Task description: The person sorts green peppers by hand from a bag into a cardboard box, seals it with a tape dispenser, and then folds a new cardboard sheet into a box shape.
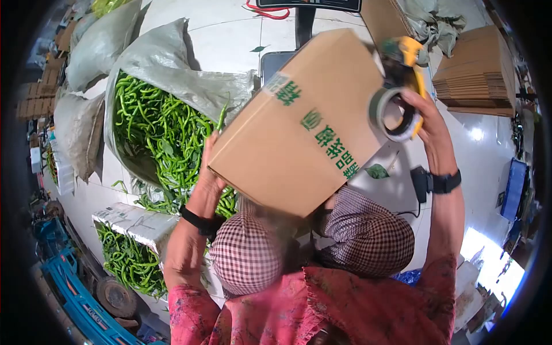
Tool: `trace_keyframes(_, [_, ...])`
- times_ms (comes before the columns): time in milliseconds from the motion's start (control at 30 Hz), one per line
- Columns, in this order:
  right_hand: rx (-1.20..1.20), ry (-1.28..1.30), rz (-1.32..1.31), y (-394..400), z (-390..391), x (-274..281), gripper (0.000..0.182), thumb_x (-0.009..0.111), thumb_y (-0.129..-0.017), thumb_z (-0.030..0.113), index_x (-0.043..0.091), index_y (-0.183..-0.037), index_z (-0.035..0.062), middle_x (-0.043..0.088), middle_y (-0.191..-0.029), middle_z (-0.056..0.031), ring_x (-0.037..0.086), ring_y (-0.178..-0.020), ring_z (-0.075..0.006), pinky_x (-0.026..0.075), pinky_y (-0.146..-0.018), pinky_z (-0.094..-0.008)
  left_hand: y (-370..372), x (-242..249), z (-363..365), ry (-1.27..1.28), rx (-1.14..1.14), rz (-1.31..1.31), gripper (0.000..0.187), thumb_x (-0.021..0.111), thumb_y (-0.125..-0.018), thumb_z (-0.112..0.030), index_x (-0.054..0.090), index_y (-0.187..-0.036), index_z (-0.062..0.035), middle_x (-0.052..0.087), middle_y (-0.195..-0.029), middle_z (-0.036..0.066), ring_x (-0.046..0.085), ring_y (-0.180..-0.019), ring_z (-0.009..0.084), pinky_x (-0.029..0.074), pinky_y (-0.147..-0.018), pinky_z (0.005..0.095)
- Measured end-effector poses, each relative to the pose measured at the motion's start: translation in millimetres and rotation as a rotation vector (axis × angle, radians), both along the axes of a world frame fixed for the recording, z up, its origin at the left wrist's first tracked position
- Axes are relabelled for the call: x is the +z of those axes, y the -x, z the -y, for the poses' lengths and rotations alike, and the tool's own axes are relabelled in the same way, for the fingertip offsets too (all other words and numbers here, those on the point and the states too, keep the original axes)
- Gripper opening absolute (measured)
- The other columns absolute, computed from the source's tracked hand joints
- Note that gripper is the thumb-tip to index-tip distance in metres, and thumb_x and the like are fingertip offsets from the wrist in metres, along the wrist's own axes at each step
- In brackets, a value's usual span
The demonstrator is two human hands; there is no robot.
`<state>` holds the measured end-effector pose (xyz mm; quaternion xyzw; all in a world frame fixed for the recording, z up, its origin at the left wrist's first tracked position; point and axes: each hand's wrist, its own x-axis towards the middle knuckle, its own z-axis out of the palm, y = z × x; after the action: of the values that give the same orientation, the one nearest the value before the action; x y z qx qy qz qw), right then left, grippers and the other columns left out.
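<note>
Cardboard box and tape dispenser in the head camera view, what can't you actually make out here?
- Cardboard box: its underside and far faces are turned away, so whether the flaps are sealed cannot be seen.
- Left hand: its fingers go behind the box edge.
- Tape dispenser: the right hand covers its handle; no loose tape end is discernible.
- Green lettering on the box is upside down and too small to read.
- Sack of green peppers: the box hides its right part.
</note>
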<state>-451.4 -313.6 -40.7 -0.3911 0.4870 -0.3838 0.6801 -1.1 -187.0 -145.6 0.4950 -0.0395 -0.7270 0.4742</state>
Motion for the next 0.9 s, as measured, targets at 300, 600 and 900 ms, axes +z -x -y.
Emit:
trace_keyframes(300, [-0.181,-0.101,0.319,74,-152,18,0.097,0.074,-0.074,0.042,0.031,-0.14,-0.0137,0.042,-0.143,-0.0303,0.05,-0.127,-0.0339,0.041,-0.108,-0.0394,64,81,74,0.6,-0.224,0.609,0.06,0.062,-0.089,-0.034,0.047,-0.135,0.0005,0.056,-0.129,0.022,0.056,-0.119,0.0283,0.043,-0.101,0.0371])
trace_keyframes(600, [-0.434,-0.139,0.084,69,-174,15,0.049,0.068,-0.085,0.013,0.049,-0.126,-0.0067,0.064,-0.108,-0.0134,0.066,-0.093,-0.0204,0.056,-0.084,-0.0323,108,79,113,1.089,-0.522,1.687,0.064,0.061,-0.088,-0.045,0.046,-0.136,-0.0049,0.044,-0.14,0.023,0.039,-0.133,0.041,0.035,-0.103,0.0529])
trace_keyframes(900, [-0.08,0.035,-0.797,-9,-130,100,0.045,0.08,-0.072,0.023,0.056,-0.105,0.0033,0.063,-0.099,-0.0048,0.059,-0.091,-0.0136,0.049,-0.082,-0.0277,119,90,101,0.981,-0.675,1.879,0.058,0.052,-0.094,-0.048,0.045,-0.14,-0.0139,0.036,-0.15,0.017,0.028,-0.141,0.0399,0.028,-0.107,0.0533])
